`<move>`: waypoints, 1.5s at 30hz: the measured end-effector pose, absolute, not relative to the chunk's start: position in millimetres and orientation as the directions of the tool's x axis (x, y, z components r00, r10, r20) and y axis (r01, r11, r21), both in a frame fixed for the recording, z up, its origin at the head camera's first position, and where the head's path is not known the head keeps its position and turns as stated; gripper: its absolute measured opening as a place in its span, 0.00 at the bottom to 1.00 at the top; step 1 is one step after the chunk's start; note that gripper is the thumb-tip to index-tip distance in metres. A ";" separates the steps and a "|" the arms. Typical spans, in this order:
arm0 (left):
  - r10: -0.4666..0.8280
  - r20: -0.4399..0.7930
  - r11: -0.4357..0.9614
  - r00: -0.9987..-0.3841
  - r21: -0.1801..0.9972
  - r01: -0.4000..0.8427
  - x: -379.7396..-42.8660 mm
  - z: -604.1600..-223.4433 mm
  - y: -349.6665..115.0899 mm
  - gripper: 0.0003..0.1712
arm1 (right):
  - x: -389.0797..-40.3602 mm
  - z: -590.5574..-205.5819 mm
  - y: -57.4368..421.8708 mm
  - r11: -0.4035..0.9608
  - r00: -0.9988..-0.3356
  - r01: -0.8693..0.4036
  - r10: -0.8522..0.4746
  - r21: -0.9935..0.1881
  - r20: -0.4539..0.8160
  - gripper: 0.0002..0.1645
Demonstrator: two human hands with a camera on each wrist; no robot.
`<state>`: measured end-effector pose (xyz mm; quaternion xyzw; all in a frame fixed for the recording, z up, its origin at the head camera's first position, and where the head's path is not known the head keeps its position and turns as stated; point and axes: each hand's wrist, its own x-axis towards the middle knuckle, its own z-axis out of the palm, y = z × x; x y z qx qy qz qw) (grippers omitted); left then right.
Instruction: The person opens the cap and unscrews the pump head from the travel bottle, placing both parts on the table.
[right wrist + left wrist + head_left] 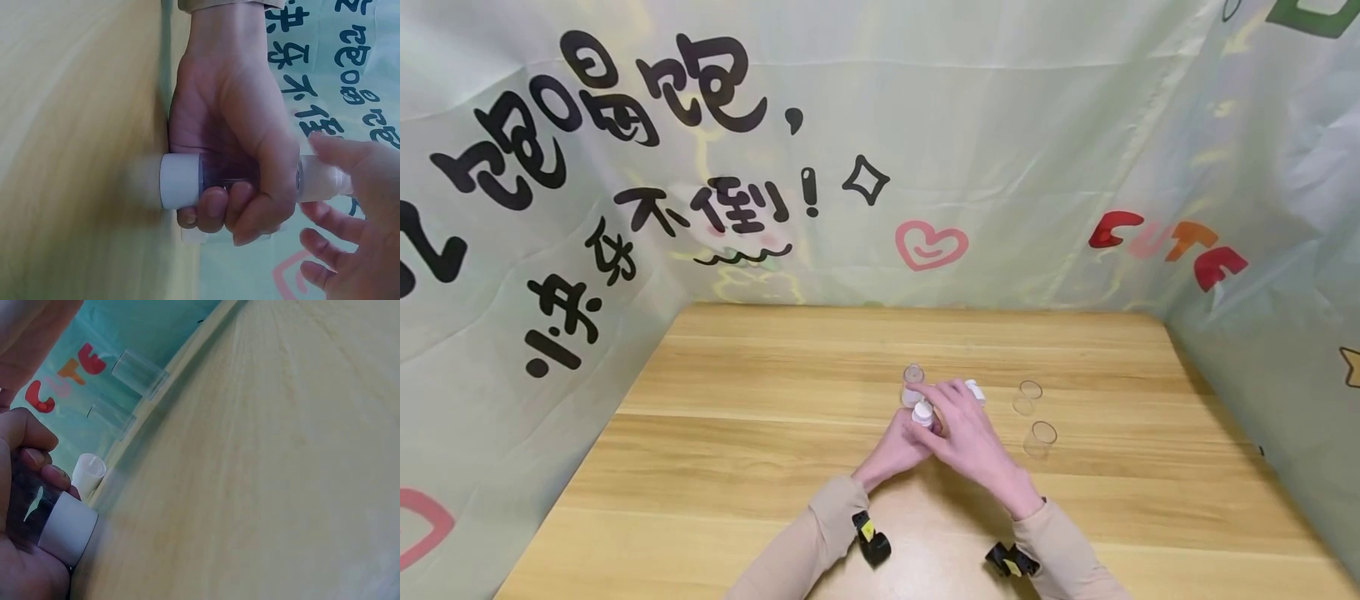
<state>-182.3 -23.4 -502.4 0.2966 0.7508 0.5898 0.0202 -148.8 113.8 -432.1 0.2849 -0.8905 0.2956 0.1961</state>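
My left hand (904,440) grips a small clear bottle upright, its fingers wrapped round the body. The bottle's white base (70,529) sticks out below the fist, just over or on the table; I cannot tell which. Above the fist rises the bottle's white top (922,410). Around that top my right hand (962,429) is spread, thumb on one side and loosely bent fingers on the other, with no clear pinch on it. Just behind the hands stands a second clear bottle (913,388). Partly hidden by the right hand, a white cap-like piece (974,392) is on the table.
To the right, two clear open cylinders, a farther one (1027,399) and a nearer one (1040,440), stand on the wooden table (737,467). Printed cloth (1015,150) hangs behind the table and on both sides.
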 end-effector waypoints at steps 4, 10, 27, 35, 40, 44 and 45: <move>0.472 0.319 0.121 -0.822 0.900 0.419 -176.4 -488.8 -25.5 0.03 | -148.4 -430.9 114.4 0.650 -0.757 -0.630 -0.393 -0.424 0.522 0.35; 0.490 0.314 0.101 -0.813 0.906 0.411 -166.3 -465.9 -29.4 0.04 | -148.6 -432.7 114.0 0.678 -0.766 -0.613 -0.384 -0.406 0.515 0.35; 0.475 0.322 0.117 -0.819 0.899 0.421 -183.6 -503.0 -26.0 0.06 | -149.6 -435.7 114.3 0.655 -0.754 -0.631 -0.392 -0.415 0.527 0.34; 0.470 0.317 0.126 -0.824 0.900 0.417 -184.7 -505.0 -25.0 0.06 | -148.5 -433.7 113.0 0.670 -0.750 -0.627 -0.380 -0.398 0.542 0.31; 0.484 0.275 0.134 -0.831 0.915 0.381 -183.5 -502.9 -25.6 0.15 | -148.0 -434.1 113.6 0.698 -0.769 -0.604 -0.383 -0.386 0.512 0.33; 0.477 0.239 0.160 -0.846 0.922 0.351 -174.7 -485.4 -24.4 0.11 | -148.6 -433.7 114.2 0.698 -0.768 -0.602 -0.374 -0.387 0.520 0.34; 0.474 0.235 0.167 -0.849 0.923 0.348 -172.4 -480.6 -24.8 0.08 | -148.7 -433.4 114.5 0.689 -0.764 -0.608 -0.374 -0.394 0.526 0.33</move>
